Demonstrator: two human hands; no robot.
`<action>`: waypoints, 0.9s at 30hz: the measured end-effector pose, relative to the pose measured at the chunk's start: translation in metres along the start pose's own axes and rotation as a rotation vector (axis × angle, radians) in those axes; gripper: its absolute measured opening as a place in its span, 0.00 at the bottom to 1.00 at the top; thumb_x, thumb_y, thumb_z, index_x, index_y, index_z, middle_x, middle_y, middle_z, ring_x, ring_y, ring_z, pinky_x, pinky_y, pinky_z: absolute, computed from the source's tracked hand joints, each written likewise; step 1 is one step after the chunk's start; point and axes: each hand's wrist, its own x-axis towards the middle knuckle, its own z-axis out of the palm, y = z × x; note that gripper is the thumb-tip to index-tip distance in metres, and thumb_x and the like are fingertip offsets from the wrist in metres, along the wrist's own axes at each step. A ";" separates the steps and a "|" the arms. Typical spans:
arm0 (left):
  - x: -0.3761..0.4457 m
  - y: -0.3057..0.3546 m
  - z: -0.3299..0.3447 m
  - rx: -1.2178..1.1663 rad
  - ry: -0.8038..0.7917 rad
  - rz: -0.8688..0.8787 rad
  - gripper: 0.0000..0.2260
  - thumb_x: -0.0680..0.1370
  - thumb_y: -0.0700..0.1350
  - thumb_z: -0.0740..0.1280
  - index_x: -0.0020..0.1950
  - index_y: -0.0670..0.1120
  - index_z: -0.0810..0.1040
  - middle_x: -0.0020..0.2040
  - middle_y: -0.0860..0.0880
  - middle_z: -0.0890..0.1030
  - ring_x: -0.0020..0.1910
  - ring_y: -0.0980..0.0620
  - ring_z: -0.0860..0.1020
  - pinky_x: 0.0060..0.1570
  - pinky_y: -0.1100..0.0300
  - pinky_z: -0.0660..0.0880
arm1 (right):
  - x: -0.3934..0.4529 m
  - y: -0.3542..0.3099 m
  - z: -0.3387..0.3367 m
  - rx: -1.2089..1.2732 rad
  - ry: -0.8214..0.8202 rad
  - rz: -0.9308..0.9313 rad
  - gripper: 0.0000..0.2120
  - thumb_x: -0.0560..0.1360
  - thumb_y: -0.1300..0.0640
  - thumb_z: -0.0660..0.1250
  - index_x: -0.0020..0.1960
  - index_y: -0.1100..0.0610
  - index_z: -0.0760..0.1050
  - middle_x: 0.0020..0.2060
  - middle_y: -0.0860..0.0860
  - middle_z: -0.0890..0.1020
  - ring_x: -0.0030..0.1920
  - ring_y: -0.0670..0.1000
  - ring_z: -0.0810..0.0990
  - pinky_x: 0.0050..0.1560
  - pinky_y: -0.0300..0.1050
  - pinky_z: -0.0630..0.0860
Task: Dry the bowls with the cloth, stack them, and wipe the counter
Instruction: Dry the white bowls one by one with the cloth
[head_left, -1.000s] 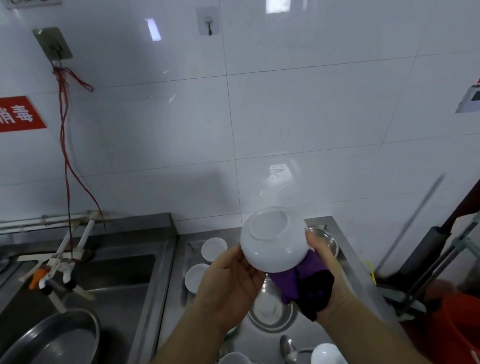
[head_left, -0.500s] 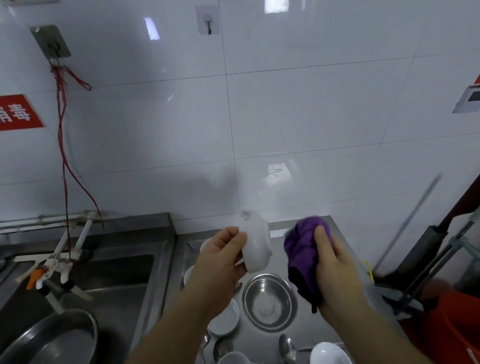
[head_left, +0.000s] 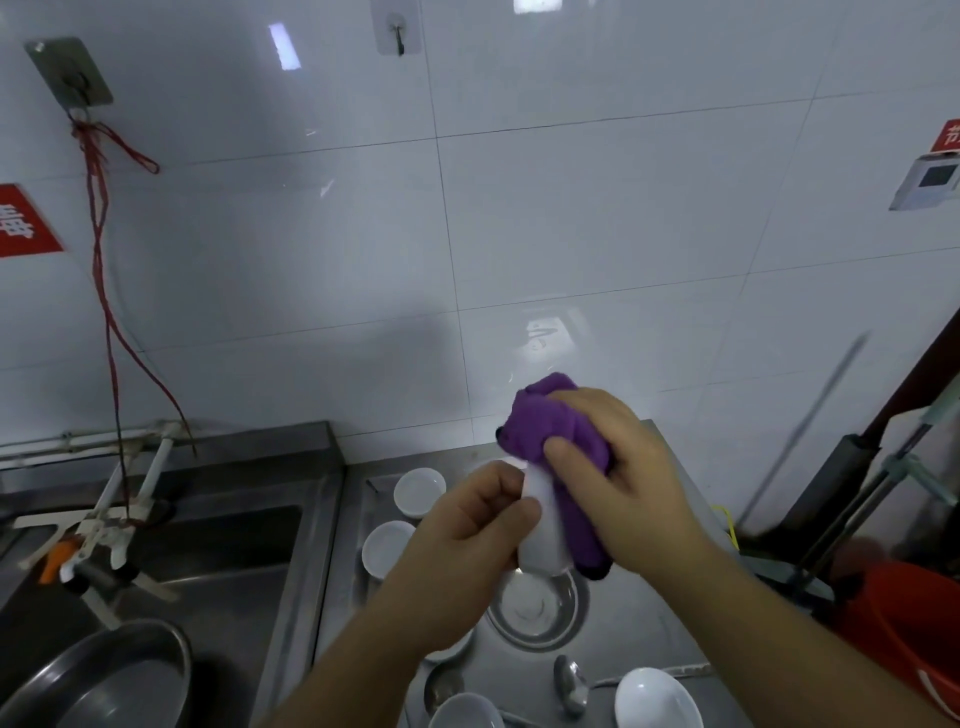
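My left hand (head_left: 478, 519) grips a white bowl (head_left: 543, 540) by its rim, holding it on edge above the steel counter (head_left: 649, 623). My right hand (head_left: 623, 478) clutches a bunched purple cloth (head_left: 561, 441) and presses it against the bowl; the cloth covers most of the bowl. Below, small white bowls (head_left: 418, 488) (head_left: 387, 545) sit upright on the counter at the left. A steel bowl (head_left: 540, 608) lies under my hands. More white bowls (head_left: 657, 699) (head_left: 465, 712) sit near the bottom edge.
A sink basin (head_left: 208, 571) with a large steel pan (head_left: 98, 675) lies at the left, a tap (head_left: 98, 530) above it. Spoons (head_left: 569, 680) lie on the counter. A red bucket (head_left: 904, 644) and mop handles (head_left: 857, 478) stand at the right. The tiled wall is behind.
The bowl went from bottom-up to on edge in my left hand. My right hand brought the purple cloth from beside the bowl onto it, and both hands came together.
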 end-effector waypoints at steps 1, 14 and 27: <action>0.000 0.001 -0.001 0.023 0.009 0.017 0.11 0.79 0.50 0.70 0.58 0.48 0.84 0.55 0.41 0.85 0.54 0.40 0.83 0.57 0.41 0.82 | 0.004 -0.002 0.000 0.154 0.040 0.102 0.15 0.79 0.45 0.65 0.60 0.51 0.82 0.53 0.47 0.85 0.55 0.49 0.84 0.56 0.43 0.80; -0.005 -0.006 0.013 0.372 0.056 0.180 0.05 0.82 0.54 0.66 0.56 0.56 0.80 0.48 0.55 0.83 0.44 0.57 0.81 0.45 0.61 0.80 | -0.013 0.008 0.020 1.170 0.124 0.926 0.28 0.70 0.32 0.74 0.52 0.56 0.87 0.46 0.57 0.84 0.46 0.56 0.85 0.51 0.52 0.81; 0.004 0.030 0.020 0.147 0.103 -0.052 0.20 0.73 0.62 0.75 0.61 0.56 0.83 0.56 0.48 0.86 0.58 0.42 0.85 0.56 0.42 0.84 | 0.005 0.012 0.002 0.958 0.111 0.904 0.32 0.67 0.35 0.79 0.64 0.54 0.84 0.58 0.61 0.87 0.56 0.63 0.87 0.55 0.64 0.84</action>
